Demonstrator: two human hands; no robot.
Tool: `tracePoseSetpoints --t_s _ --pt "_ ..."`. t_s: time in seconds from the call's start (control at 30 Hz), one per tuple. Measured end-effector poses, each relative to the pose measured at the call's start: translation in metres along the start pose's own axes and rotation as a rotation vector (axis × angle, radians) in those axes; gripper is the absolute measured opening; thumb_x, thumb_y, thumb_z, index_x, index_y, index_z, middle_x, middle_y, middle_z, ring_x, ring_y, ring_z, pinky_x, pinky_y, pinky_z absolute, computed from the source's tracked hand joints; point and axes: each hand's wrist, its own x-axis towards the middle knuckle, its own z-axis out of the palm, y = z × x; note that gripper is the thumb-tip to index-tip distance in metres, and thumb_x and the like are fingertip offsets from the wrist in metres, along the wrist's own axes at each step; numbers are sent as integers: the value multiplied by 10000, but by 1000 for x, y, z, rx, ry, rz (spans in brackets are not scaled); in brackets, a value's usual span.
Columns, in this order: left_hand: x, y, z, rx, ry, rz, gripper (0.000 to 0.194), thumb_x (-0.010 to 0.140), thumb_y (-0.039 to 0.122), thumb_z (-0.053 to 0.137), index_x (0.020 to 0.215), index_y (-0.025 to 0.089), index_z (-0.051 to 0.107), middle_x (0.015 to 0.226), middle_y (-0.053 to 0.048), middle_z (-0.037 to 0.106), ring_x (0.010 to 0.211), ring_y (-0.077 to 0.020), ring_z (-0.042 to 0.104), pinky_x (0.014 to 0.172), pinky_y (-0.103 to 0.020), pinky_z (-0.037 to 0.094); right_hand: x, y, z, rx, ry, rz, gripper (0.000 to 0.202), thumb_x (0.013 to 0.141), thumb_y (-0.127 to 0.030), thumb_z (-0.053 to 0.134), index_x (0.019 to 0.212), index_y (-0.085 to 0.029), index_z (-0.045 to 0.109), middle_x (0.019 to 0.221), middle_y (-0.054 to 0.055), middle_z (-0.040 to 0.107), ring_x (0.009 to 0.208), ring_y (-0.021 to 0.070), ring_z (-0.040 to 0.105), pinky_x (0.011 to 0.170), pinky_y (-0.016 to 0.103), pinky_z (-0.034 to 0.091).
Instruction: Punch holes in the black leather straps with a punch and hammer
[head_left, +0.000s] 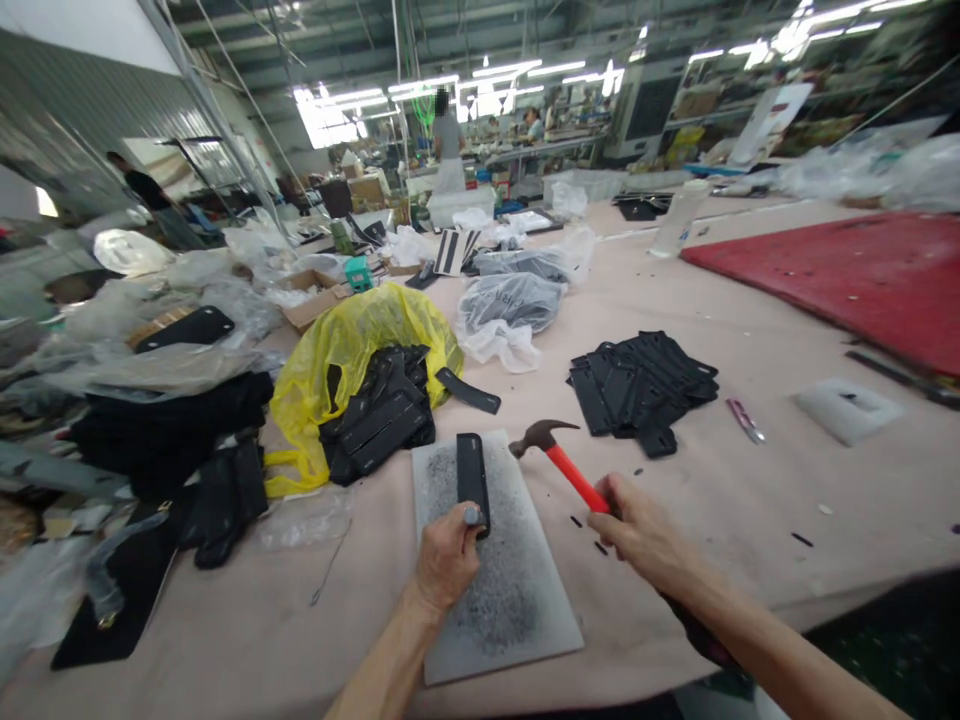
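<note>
My left hand is closed around a short metal punch, held upright over the near end of a black strip. That strip lies lengthwise on a white board covered in dark marks. To the right of the board, my right hand grips a claw hammer by its red handle. The hammer's head is above the board's right edge, apart from the punch. The punch's lower tip is hidden by my left hand.
A yellow bag of black pieces stands behind the board at left. A pile of black pieces, a pink cutter and a white block lie at right. People are in the background.
</note>
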Motion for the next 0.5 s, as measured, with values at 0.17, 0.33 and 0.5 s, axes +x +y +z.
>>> tracePoseSetpoints --t_s 0.17,0.33,0.5 --pt "2 4 -2 9 -6 13 206 856 90 517 1021 186 597 852 -60 722 767 -190 708 696 -290 578 -44 -49 -18 -184 196 -687 148 957 -245 429 1077 -201 504 651 -30 564 526 132 526 515 256 380" --pt "4 7 -2 36 54 32 229 810 31 475 894 197 607 716 -47 692 680 -185 692 616 -264 533 -56 -69 -29 -505 179 -944 159 950 -155 432 1049 -201 548 709 8 582 558 150 516 517 270 376" --pt "5 7 -2 75 52 18 199 786 39 484 817 200 598 658 -40 673 630 -190 678 577 -267 509 -54 -71 -30 -410 239 -1011 380 921 -75 399 1291 -136 461 819 56 636 647 159 580 584 261 464"
